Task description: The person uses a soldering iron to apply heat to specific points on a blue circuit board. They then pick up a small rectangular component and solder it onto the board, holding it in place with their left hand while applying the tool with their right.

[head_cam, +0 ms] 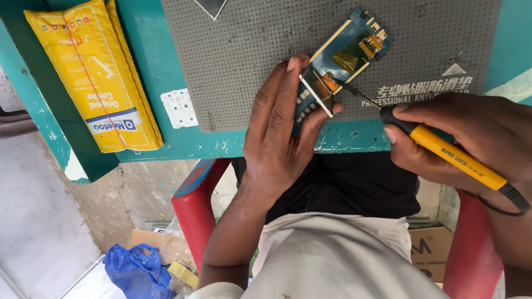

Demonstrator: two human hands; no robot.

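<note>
Nearby, yellow packet (96, 72) on teal table (159, 67), beside grey perforated mat (255, 36).

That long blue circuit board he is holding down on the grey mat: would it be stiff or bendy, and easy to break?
The blue circuit board probably stays stiff: it lies flat on the grey mat, with the left hand pressing only one end. It looks thin, so likely light. The amber ribbon strips on it seem floppy and delicate, so the soldering iron in the right hand could damage them.

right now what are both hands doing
Left hand: closed on the near end of the blue circuit board, pressing it to the grey perforated mat.
Right hand: closed around the yellow soldering iron, tip at the board.
</note>
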